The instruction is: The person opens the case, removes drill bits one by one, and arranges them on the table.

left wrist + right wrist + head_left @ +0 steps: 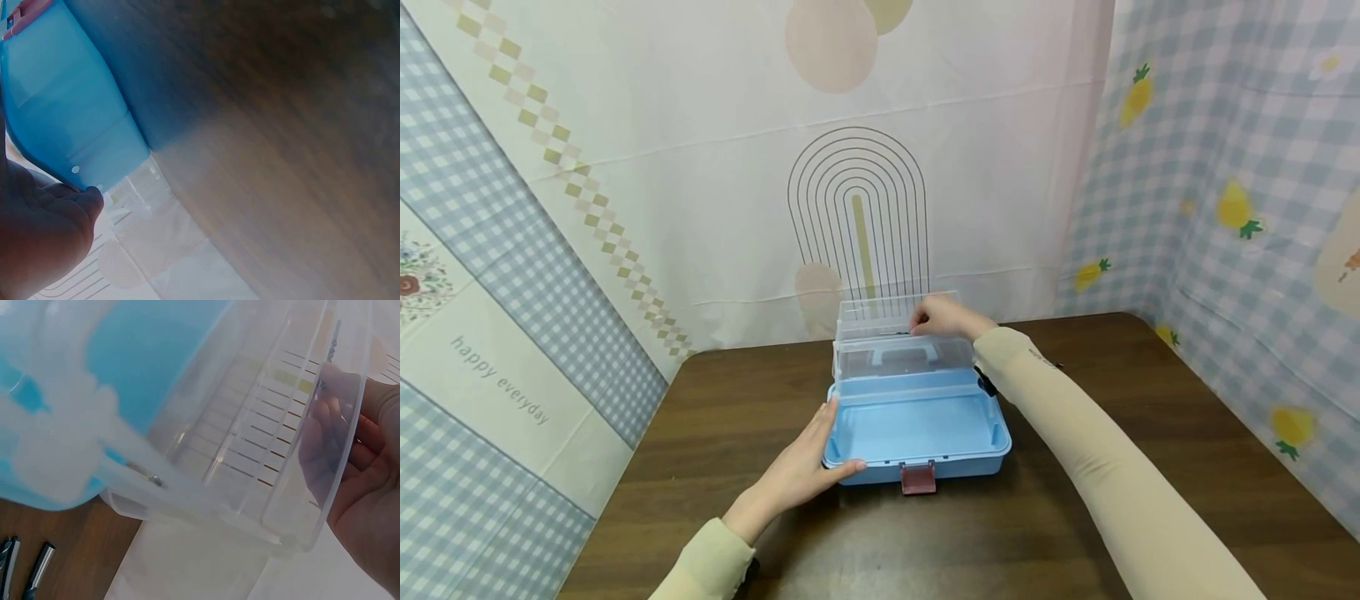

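Note:
A light blue plastic toolbox [917, 429] stands open on the table, its pink latch [918, 478] hanging at the front. Two clear trays rise behind its base, a lower one [850, 360] and an upper one [861, 310]. My left hand [801, 467] grips the box's front left corner, thumb along the front wall and fingers along the left side. Over the upper tray, my right hand [947, 317] pinches a thin, dark drill bit [334, 340] with a twisted shank. Through the clear tray wall its fingertips look blurred.
On the brown table [737, 417], right of the box, lie several drill bits [40, 569]. A small metal piece [147, 475] shows through the clear plastic. Printed cloth [700, 167] hangs behind the table, and checked cloth [1240, 250] lines the right side.

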The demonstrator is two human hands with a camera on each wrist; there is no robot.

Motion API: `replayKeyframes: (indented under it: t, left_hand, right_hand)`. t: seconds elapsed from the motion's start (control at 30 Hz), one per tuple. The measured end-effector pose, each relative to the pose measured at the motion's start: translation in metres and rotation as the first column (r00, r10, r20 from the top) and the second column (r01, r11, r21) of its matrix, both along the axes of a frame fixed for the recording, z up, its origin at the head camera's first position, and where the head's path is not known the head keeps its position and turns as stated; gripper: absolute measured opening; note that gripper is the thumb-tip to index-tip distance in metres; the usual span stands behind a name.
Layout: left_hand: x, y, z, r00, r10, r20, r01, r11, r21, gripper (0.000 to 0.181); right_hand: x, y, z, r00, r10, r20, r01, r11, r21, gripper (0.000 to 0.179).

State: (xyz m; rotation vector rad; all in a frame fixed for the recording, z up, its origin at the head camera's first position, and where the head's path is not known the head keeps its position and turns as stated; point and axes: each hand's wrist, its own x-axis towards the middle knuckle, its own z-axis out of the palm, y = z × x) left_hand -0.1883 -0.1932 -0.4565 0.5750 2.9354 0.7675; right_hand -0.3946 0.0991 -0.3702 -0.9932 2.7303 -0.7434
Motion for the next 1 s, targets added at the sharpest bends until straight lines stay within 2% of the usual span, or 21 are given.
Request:
replayKeyframes:
  t: [0.17, 0.3, 0.53, 0.67, 1.0]
  left_hand:
    - [0.0, 0.0, -0.001, 1.0, 0.004, 0.016, -0.004, 1.0, -0.006, 0.115]
    - [0.001, 0.0, -0.002, 1.0, 0.002, 0.015, -0.002, 1.0, -0.008, 0.115]
    - [0.001, 0.001, -0.002, 1.0, 0.001, -0.003, -0.001, 1.0, -0.004, 0.115]
    - [0.002, 0.0, -0.002, 1.0, -0.001, -0.006, 0.001, 1.0, 0.001, 0.114]
    - [0.002, -0.001, 0.0, 1.0, 0.001, 0.001, -0.001, 1.0, 0.002, 0.116]
  right_hand:
    - [-0.001, 0.002, 0.007, 0.998, -0.001, 0.057, 0.002, 1.0, -0.015, 0.013]
    - [-0.002, 0.003, 0.022, 0.996, 0.003, 0.085, 0.0, 0.999, -0.035, 0.017]
    - [-0.004, -0.001, 0.056, 1.0, -0.005, -0.002, 0.005, 0.999, -0.039, 0.013]
    - [-0.002, -0.004, 0.072, 1.0, -0.006, -0.016, 0.005, 0.999, -0.048, 0.012]
    - [0.0, -0.006, 0.098, 0.999, 0.004, -0.054, -0.006, 0.999, -0.046, 0.014]
